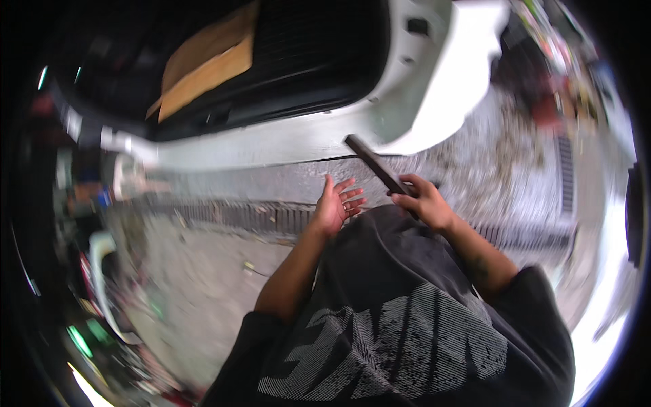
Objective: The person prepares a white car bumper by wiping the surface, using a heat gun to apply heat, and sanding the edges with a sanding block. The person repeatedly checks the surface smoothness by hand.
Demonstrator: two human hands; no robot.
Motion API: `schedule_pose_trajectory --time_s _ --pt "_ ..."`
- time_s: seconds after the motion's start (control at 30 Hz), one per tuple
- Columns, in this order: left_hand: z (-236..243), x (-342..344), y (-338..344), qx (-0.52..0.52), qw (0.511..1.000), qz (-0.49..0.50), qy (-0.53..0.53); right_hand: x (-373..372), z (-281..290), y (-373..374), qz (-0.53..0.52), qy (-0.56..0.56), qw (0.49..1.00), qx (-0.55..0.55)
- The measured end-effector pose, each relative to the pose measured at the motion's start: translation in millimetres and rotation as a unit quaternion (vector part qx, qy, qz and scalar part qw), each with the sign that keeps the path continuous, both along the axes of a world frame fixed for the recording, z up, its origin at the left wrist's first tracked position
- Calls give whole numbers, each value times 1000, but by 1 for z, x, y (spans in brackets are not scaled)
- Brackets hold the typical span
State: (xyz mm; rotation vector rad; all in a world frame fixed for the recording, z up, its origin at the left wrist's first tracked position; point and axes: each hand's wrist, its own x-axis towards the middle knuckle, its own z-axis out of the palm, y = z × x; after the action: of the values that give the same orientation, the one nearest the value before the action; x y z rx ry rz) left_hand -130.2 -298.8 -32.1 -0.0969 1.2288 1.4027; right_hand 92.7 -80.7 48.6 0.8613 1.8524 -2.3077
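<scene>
My right hand point(428, 205) is closed around the near end of a long, flat, dark brown bar point(373, 163). The bar slants up and to the left, its far end in front of the white car body point(271, 146). Blur keeps me from telling exactly what kind of tool it is. To the left of it, my left hand point(332, 210) is empty, palm up with the fingers spread. A dark open cargo area shows beyond the car's pale sill, and a piece of brown cardboard point(207, 68) lies inside.
A metal drain grate point(271, 218) crosses the grey, dirty floor point(203, 271) below my hands. Another grate point(566, 176) runs at the right. Blurred clutter with something red point(546, 115) stands far right. A white curved part point(102, 254) is at the left.
</scene>
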Motion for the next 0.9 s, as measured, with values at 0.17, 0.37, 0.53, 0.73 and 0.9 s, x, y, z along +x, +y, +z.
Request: schedule_pose_trajectory --time_s 0.17,0.37,0.53,0.73,0.9 --pt "17 -41 -8 -12 995 -74 72 -61 -123 -180 -188 82 963 -172" --pt "-47 -51 2 -171 945 -244 134 -78 -164 -265 -280 -80 956 -22" --pt "-93 -23 34 -239 911 -286 175 -77 -182 -264 -297 -216 930 23" --pt "-112 -29 64 -183 945 -245 115 -68 -197 -227 -237 -220 943 72" --pt "-95 -17 92 -212 952 -195 104 -70 -188 -188 -248 -195 948 54"
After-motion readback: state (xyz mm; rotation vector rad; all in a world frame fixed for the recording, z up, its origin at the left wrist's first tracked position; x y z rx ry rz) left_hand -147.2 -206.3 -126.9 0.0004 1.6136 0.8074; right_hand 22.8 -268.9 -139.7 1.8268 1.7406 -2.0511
